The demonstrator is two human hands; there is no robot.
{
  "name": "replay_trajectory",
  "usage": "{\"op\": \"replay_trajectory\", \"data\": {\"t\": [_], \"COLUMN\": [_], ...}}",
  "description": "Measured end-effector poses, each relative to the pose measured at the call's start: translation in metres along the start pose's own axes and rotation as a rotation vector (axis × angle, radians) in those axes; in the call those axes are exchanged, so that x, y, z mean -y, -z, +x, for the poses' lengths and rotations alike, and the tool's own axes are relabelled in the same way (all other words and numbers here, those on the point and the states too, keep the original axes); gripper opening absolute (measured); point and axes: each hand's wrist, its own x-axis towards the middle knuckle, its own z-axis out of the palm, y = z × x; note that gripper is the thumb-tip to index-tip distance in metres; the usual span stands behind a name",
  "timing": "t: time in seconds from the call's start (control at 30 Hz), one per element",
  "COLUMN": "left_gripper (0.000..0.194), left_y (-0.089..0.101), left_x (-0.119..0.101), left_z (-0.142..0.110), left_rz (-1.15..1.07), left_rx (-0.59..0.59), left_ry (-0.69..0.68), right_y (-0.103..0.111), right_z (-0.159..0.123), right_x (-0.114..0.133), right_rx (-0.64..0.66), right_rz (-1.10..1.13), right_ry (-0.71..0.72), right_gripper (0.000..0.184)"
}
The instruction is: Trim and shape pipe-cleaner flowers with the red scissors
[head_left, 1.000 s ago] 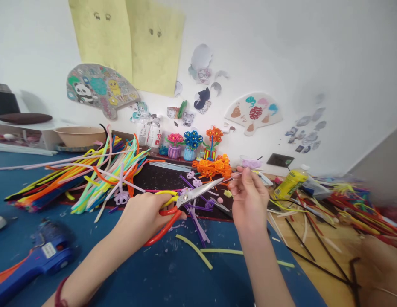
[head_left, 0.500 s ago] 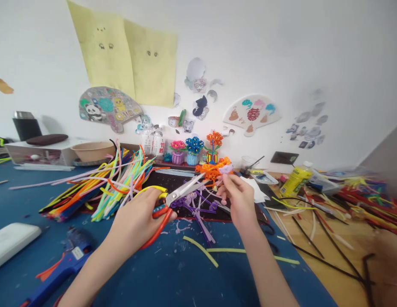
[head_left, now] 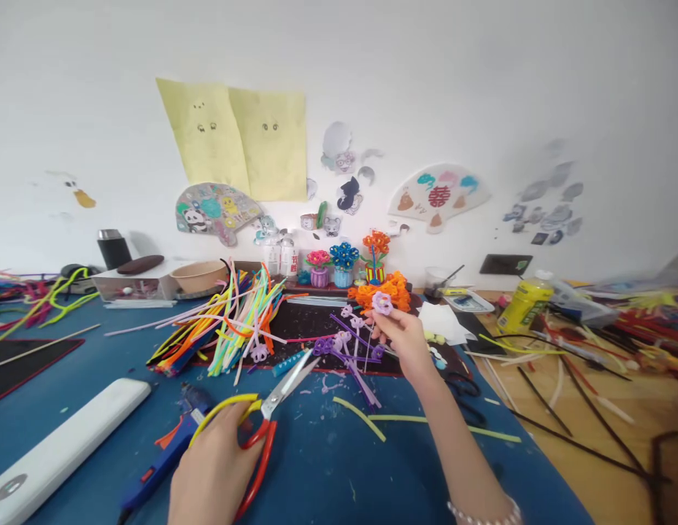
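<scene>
Scissors [head_left: 265,415] — lower now, off flower [head_left: 381,302]

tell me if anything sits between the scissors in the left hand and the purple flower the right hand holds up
Yes. The loose purple pipe-cleaner pieces lie on the mat between the scissors in the left hand and the purple flower in the right hand.

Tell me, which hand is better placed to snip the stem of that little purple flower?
Probably the left hand: it grips the scissors, blades pointing at the purple flower, which the right hand pinches upright by its stem.
</scene>
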Motion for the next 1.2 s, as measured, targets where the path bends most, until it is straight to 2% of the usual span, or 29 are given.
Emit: {"op": "replay_trajectory", "data": {"t": [0.03,0.1,0.17,0.2,0.27,0.37,0.47,0.53,0.6,0.67,0.73,0.8,0.97,1.13,1.17,1.2], "left_gripper": [0.038,0.037,0.033,0.035,0.04,0.042,0.037,0.037,0.043,0.053,0.047,0.035,0.041,0.044,0.044,0.043], "left_y": [0.0,0.0,-0.004,-0.006,-0.011,-0.01,0.002,0.011,0.015,0.015,0.013,0.011,0.026,0.053,0.056,0.058], "left_x": [0.002,0.008,0.016,0.021,0.027,0.023,-0.003,-0.031,-0.063,-0.09,-0.108,-0.116,-0.105,-0.091,-0.09,-0.09], "left_z": [-0.001,-0.002,0.0,0.001,0.003,0.003,0.005,0.015,0.029,0.045,0.056,0.064,0.081,0.097,0.097,0.097], "left_rz": [-0.003,0.038,0.067,0.077,0.103,0.128,0.12,-0.105,-0.418,-0.625,-0.699,-0.713,-0.887,-1.095,-1.124,-1.14], "left_rx": [0.077,0.131,0.122,0.114,0.104,0.094,-0.056,-0.158,-0.143,-0.125,-0.111,-0.108,-0.185,-0.381,-0.388,-0.375], "left_ry": [0.084,0.162,0.103,0.033,-0.012,-0.059,-0.118,-0.188,-0.282,-0.363,-0.388,-0.37,-0.303,-0.205,-0.189,-0.183], "right_y": [0.0,0.0,0.0,0.0,-0.002,-0.006,-0.013,-0.017,-0.021,-0.023,-0.025,-0.025,-0.02,-0.008,-0.007,-0.008], "right_z": [0.0,0.001,0.001,0.0,-0.001,-0.005,-0.009,-0.012,-0.014,-0.016,-0.016,-0.016,-0.019,-0.02,-0.02,-0.02], "right_x": [0.0,-0.002,-0.003,-0.003,-0.003,-0.002,0.001,0.004,0.006,0.007,0.007,0.007,0.008,0.005,0.004,0.002], "right_rx": [0.019,0.06,0.105,0.126,0.166,0.218,0.255,0.297,0.333,0.383,0.441,0.489,0.626,0.959,0.983,0.942], "right_rz": [0.005,0.013,0.014,0.011,0.003,-0.008,-0.027,-0.066,-0.101,-0.109,-0.098,-0.093,-0.222,-0.295,-0.312,-0.317], "right_ry": [-0.008,-0.022,-0.04,-0.049,-0.068,-0.085,-0.085,-0.076,-0.059,-0.039,-0.027,-0.03,-0.147,-0.283,-0.275,-0.251], "right_gripper": [0.037,0.036,0.035,0.035,0.034,0.033,0.033,0.032,0.03,0.029,0.031,0.032,0.03,0.026,0.026,0.029]}}
